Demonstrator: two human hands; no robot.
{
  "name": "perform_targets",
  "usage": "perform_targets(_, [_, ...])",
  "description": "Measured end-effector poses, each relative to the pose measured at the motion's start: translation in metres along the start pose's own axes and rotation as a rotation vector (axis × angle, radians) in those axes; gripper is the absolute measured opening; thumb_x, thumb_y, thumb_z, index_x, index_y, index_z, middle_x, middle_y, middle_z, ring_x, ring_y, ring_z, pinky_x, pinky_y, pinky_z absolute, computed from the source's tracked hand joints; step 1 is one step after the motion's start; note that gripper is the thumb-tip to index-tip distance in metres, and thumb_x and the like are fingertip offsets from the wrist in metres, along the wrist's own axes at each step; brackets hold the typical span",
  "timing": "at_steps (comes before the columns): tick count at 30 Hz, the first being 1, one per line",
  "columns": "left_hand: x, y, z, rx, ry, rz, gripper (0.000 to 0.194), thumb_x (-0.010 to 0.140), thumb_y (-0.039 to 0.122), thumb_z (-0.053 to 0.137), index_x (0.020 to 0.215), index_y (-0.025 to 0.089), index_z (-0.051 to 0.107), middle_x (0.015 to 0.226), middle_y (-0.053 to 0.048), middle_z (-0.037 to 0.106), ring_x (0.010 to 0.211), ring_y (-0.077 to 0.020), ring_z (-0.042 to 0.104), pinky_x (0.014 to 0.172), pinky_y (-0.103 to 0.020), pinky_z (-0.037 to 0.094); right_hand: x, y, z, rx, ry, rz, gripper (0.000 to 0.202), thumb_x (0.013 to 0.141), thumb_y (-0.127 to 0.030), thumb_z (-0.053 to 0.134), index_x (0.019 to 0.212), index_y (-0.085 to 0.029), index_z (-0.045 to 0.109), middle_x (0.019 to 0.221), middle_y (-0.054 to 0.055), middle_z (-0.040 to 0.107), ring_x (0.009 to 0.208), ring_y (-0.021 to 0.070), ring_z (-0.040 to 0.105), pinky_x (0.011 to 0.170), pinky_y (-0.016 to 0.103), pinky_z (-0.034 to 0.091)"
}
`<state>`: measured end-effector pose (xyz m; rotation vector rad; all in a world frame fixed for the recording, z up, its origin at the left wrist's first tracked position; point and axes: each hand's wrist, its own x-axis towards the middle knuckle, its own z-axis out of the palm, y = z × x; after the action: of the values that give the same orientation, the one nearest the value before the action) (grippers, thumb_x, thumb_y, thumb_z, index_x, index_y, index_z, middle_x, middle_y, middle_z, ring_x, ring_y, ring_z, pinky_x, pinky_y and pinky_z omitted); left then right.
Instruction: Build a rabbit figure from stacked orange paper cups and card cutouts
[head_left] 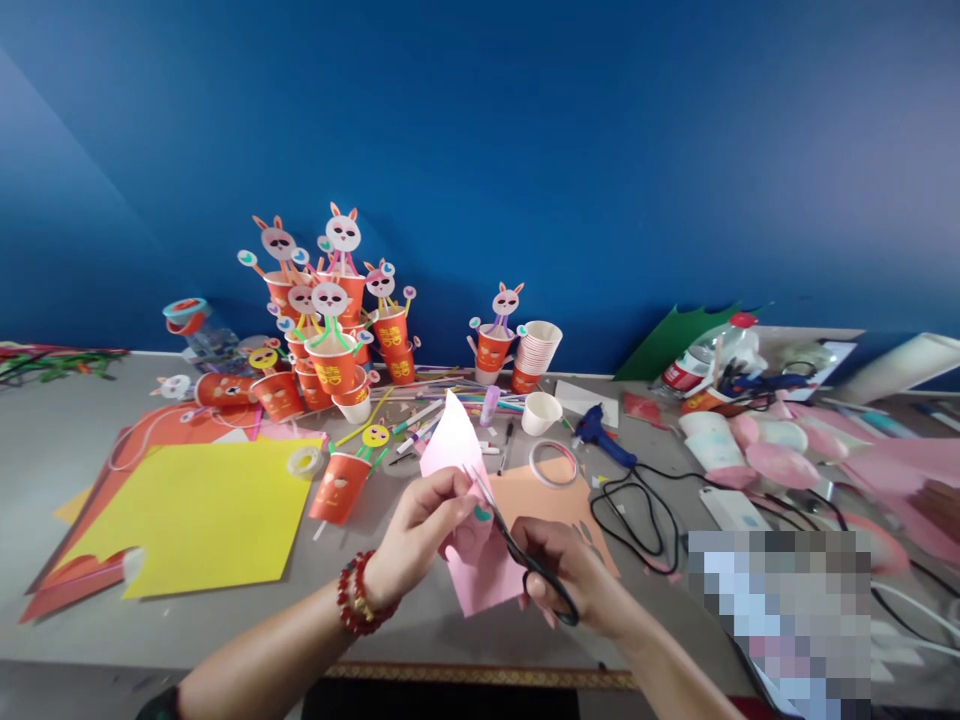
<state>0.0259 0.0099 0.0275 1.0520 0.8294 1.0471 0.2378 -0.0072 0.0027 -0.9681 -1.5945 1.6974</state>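
Note:
My left hand (424,530), with a red bead bracelet (358,598) at its wrist, pinches a sheet of pink paper (487,575) above the table's front. A teal heart-like mark (482,514) shows on the paper just below the fingertips. My right hand (566,575) is closed around the black handles of a pair of scissors (517,550). The blades reach up and left to the paper beside my left fingers; whether they are cutting I cannot tell. Under the scissors lies an orange paper sheet (536,490).
Orange paper cups with animal faces (330,360) are stacked at the back left. Yellow paper (202,510) lies left, beside a tape roll (304,461). A blue glue gun (604,437) with a black cord (637,515) lies right. At far right another person's hand (941,505) shows.

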Motion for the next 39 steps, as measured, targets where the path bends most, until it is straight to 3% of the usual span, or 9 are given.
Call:
perform_targets(6, [0.004, -0.005, 0.0, -0.038, -0.002, 0.022, 0.033, 0.087, 0.042, 0.067, 0.07, 0.018, 0.052, 0.052, 0.004, 0.056, 0.041, -0.0063, 0.048, 0.04, -0.016, 0.034, 0.003, 0.008, 0.001, 0.04, 0.041, 0.033, 0.06, 0.067, -0.074, 0.074, 0.073, -0.021, 0.046, 0.055, -0.006, 0.053, 0.04, 0.0073, 0.049, 0.035, 0.015, 0.039])
perform_targets(12, [0.01, -0.016, -0.004, -0.031, 0.007, 0.027, 0.028, 0.091, 0.041, 0.062, 0.076, 0.019, 0.055, 0.053, 0.004, 0.06, 0.042, -0.009, 0.054, 0.04, -0.017, 0.035, 0.008, 0.012, 0.007, 0.066, 0.099, 0.048, 0.061, 0.066, -0.075, 0.073, 0.071, -0.022, 0.043, 0.051, -0.007, 0.051, 0.038, 0.0076, 0.051, 0.031, 0.014, 0.037])
perform_targets(18, [0.014, -0.019, -0.005, -0.039, 0.031, 0.021, 0.03, 0.09, 0.041, 0.064, 0.074, 0.018, 0.053, 0.052, 0.006, 0.056, 0.039, -0.0065, 0.049, 0.038, -0.016, 0.032, 0.011, 0.018, 0.011, 0.074, 0.156, 0.051, 0.059, 0.067, -0.073, 0.074, 0.071, -0.023, 0.043, 0.048, -0.007, 0.053, 0.033, 0.0059, 0.044, 0.029, 0.015, 0.034])
perform_targets(23, [0.023, -0.021, 0.001, -0.15, -0.055, 0.048, 0.029, 0.088, 0.04, 0.065, 0.073, 0.019, 0.053, 0.051, 0.006, 0.054, 0.04, -0.0075, 0.046, 0.04, -0.018, 0.035, 0.006, 0.002, 0.009, -0.047, 0.189, 0.016, 0.061, 0.07, -0.078, 0.067, 0.069, -0.023, 0.041, 0.051, -0.005, 0.052, 0.038, 0.0076, 0.043, 0.034, 0.018, 0.032])
perform_targets(27, [0.026, -0.023, 0.012, -0.278, -0.094, 0.072, 0.031, 0.076, 0.04, 0.077, 0.069, 0.016, 0.059, 0.063, 0.002, 0.059, 0.054, -0.0098, 0.053, 0.054, -0.021, 0.044, -0.009, -0.018, 0.01, -0.27, 0.268, -0.019, 0.056, 0.072, -0.068, 0.073, 0.063, -0.022, 0.041, 0.057, -0.004, 0.046, 0.049, 0.0082, 0.035, 0.044, 0.021, 0.029])
perform_targets(30, [0.021, -0.031, 0.019, -0.346, -0.108, -0.015, 0.033, 0.066, 0.044, 0.081, 0.072, 0.015, 0.066, 0.068, -0.002, 0.064, 0.061, -0.0138, 0.057, 0.061, -0.025, 0.046, -0.022, -0.02, 0.012, -0.367, 0.278, 0.029, 0.048, 0.074, -0.056, 0.076, 0.066, -0.022, 0.044, 0.06, -0.005, 0.042, 0.054, 0.0097, 0.032, 0.047, 0.022, 0.025])
perform_targets(33, [0.009, -0.046, 0.02, -0.396, -0.021, -0.073, 0.033, 0.065, 0.043, 0.082, 0.075, 0.015, 0.069, 0.069, -0.003, 0.067, 0.063, -0.015, 0.059, 0.065, -0.027, 0.048, -0.029, -0.006, 0.013, -0.443, 0.273, 0.094, 0.044, 0.077, -0.049, 0.077, 0.069, -0.021, 0.044, 0.062, -0.005, 0.043, 0.058, 0.0108, 0.034, 0.05, 0.022, 0.024])
perform_targets(37, [-0.019, -0.068, 0.004, -0.337, 0.096, -0.135, 0.029, 0.075, 0.043, 0.077, 0.08, 0.016, 0.071, 0.07, -0.003, 0.07, 0.066, -0.0162, 0.062, 0.066, -0.027, 0.048, -0.028, 0.019, 0.02, -0.378, 0.167, 0.2, 0.046, 0.075, -0.049, 0.079, 0.067, -0.02, 0.044, 0.061, -0.006, 0.041, 0.058, 0.0098, 0.035, 0.051, 0.021, 0.025])
perform_targets(39, [-0.035, -0.076, -0.008, -0.289, 0.157, -0.209, 0.031, 0.073, 0.044, 0.08, 0.084, 0.016, 0.074, 0.076, -0.003, 0.072, 0.07, -0.0167, 0.064, 0.069, -0.026, 0.049, -0.026, 0.029, 0.027, -0.306, 0.101, 0.227, 0.047, 0.074, -0.05, 0.08, 0.067, -0.02, 0.045, 0.06, -0.007, 0.043, 0.056, 0.0089, 0.036, 0.05, 0.02, 0.026])
